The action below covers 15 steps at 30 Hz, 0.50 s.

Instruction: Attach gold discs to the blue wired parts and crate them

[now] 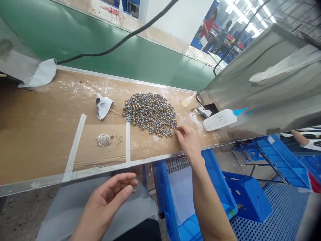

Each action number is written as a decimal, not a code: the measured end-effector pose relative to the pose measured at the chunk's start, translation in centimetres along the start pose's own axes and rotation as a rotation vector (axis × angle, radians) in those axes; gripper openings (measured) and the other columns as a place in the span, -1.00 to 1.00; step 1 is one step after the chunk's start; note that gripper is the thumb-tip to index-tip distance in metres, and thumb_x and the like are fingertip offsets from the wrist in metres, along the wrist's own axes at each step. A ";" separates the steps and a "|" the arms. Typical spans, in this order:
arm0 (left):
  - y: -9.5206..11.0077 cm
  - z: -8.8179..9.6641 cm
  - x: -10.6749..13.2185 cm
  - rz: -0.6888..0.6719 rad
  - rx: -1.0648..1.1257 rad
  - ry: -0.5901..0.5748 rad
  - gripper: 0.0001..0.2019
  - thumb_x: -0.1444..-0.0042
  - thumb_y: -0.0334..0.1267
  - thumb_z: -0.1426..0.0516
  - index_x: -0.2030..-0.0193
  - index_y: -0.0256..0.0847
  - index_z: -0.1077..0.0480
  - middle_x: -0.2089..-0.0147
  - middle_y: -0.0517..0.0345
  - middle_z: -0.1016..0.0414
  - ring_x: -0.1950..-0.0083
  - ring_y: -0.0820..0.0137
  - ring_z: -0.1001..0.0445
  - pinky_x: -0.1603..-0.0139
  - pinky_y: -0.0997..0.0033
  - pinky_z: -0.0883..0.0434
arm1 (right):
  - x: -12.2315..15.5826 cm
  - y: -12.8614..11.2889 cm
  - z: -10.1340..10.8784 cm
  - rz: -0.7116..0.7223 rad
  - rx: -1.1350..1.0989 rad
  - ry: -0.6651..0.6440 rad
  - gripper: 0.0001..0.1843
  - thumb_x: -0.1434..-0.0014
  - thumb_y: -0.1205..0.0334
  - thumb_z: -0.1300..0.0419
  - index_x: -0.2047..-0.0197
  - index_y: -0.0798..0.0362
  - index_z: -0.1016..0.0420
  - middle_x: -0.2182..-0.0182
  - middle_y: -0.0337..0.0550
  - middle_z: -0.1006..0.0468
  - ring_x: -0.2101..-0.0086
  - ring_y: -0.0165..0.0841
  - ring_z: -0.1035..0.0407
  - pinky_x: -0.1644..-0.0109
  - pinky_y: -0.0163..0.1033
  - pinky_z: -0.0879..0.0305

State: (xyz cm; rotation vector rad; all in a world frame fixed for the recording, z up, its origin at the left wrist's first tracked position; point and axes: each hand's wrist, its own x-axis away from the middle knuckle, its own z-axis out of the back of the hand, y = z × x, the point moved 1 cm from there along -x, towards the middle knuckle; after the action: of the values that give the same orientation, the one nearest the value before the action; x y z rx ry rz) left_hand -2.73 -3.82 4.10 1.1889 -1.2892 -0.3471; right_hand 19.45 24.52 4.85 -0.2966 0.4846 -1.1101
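A heap of several small blue-and-brass parts lies on the brown workbench. My right hand reaches to the heap's near right edge, fingers curled with the tips pinched at the parts; what they grip is too small to see. My left hand hovers below the bench edge over my lap, fingers loosely spread and empty.
A small clear dish sits inside a taped rectangle. A folded white cloth with a thin stick lies left of the heap. A white squeeze bottle with a blue nozzle lies to the right. Blue bins stand below; a green conveyor belt runs behind.
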 end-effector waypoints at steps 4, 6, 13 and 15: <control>-0.4 1.3 0.4 0.000 0.029 0.041 -0.55 -0.08 0.17 -0.53 0.03 -0.09 -0.79 0.06 -0.04 -0.83 -0.05 0.02 -0.77 -0.15 0.25 -0.68 | 0.9 0.4 1.0 0.006 0.028 -0.086 -0.83 -0.34 0.24 -0.26 0.17 -0.05 -0.73 0.26 -0.17 -0.71 0.24 -0.23 -0.55 0.09 -0.15 -0.38; -0.5 1.9 0.5 0.007 0.039 0.038 -0.56 -0.10 0.17 -0.52 0.03 -0.06 -0.79 0.06 -0.02 -0.84 -0.05 0.06 -0.76 -0.14 0.29 -0.67 | 1.4 0.7 1.4 -0.015 0.043 -0.109 -0.82 -0.33 0.22 -0.27 0.14 -0.06 -0.75 0.27 -0.18 -0.72 0.24 -0.23 -0.56 0.10 -0.15 -0.39; -0.1 4.6 0.6 -0.028 0.028 0.046 -0.57 -0.15 0.14 -0.49 -0.01 -0.09 -0.78 0.04 -0.07 -0.81 -0.02 0.03 -0.75 -0.16 0.17 -0.67 | 1.0 1.5 2.9 -0.050 0.048 -0.119 -0.68 -0.32 -0.02 -0.30 0.06 -0.05 -0.80 0.22 -0.07 -0.80 0.26 -0.16 -0.63 0.11 -0.09 -0.46; 1.0 5.7 1.9 -0.082 0.060 0.091 -0.63 -0.20 0.08 -0.47 0.00 -0.11 -0.77 0.06 -0.06 -0.81 0.02 0.08 -0.74 -0.12 0.21 -0.65 | 1.3 1.5 2.6 -0.010 0.006 -0.154 -0.68 -0.26 -0.13 -0.35 0.24 -0.08 -0.81 0.35 -0.04 -0.76 0.37 -0.13 -0.59 0.25 -0.07 -0.41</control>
State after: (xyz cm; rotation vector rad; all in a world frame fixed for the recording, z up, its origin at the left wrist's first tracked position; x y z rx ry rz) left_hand -7.37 -7.57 4.95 1.2968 -1.1812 -0.3121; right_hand 22.44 23.93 6.06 -0.3763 0.3433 -1.0890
